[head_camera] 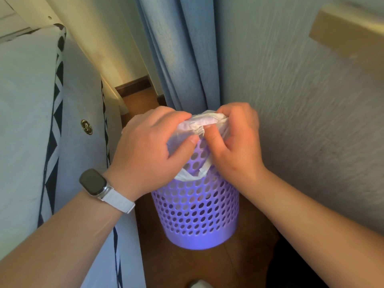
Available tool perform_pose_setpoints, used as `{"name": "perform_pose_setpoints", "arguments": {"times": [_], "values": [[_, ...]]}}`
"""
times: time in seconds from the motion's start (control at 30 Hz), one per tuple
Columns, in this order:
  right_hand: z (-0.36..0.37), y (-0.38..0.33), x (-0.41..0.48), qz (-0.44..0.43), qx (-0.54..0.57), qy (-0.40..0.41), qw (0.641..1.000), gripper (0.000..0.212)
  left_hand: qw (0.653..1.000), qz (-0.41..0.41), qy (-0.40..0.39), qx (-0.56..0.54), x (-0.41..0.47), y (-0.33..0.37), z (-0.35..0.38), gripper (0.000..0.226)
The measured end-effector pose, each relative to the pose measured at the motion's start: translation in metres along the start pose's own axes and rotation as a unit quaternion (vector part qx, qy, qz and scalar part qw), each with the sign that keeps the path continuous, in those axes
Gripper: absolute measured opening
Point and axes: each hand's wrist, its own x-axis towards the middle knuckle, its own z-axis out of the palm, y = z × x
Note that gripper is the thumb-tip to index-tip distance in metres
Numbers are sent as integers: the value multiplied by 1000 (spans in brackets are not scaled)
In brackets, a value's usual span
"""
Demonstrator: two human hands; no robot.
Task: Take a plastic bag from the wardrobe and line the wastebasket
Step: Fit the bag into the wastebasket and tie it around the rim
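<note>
A purple perforated wastebasket (195,217) stands on the wooden floor between a bed and a wall. Directly above its mouth I hold a thin white translucent plastic bag (202,122), bunched up. My left hand (149,154), with a watch on its wrist, pinches the bag's left side. My right hand (236,142) pinches the right side, thumbs close together at the bag's edge. Part of the bag (192,175) hangs down onto the basket's rim. The basket's opening is mostly hidden behind my hands.
A bed with a grey cover and black-and-white trim (56,113) runs along the left. Blue curtains (182,53) hang behind the basket. A textured wall (311,113) closes in the right side. Wooden floor (187,265) lies in the narrow gap.
</note>
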Motion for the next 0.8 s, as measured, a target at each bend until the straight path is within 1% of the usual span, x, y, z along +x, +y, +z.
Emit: {"name": "perform_pose_setpoints", "arguments": {"times": [0.1,0.2,0.3,0.43,0.57,0.7,0.8], "values": [[2,-6,-2,-2,-2,1,1000,27,999,-3,4,36,1,5,2,32],[4,-9,-4,4,0,-15,1000,25,998,1,0,69,1,3,2,27],[5,-7,-5,16,19,-41,999,27,997,-15,-8,71,1,1,4,22],[3,3,-4,21,61,-75,995,35,996,-59,-7,62,0,-7,4,25],[1,13,0,17,91,-65,994,35,997,-68,15,40,-2,-12,2,26],[0,13,2,-9,81,-49,996,28,997,-58,43,28,-3,-10,2,27],[-2,10,3,-11,74,-40,996,22,997,-48,58,26,-3,-10,3,28]]}}
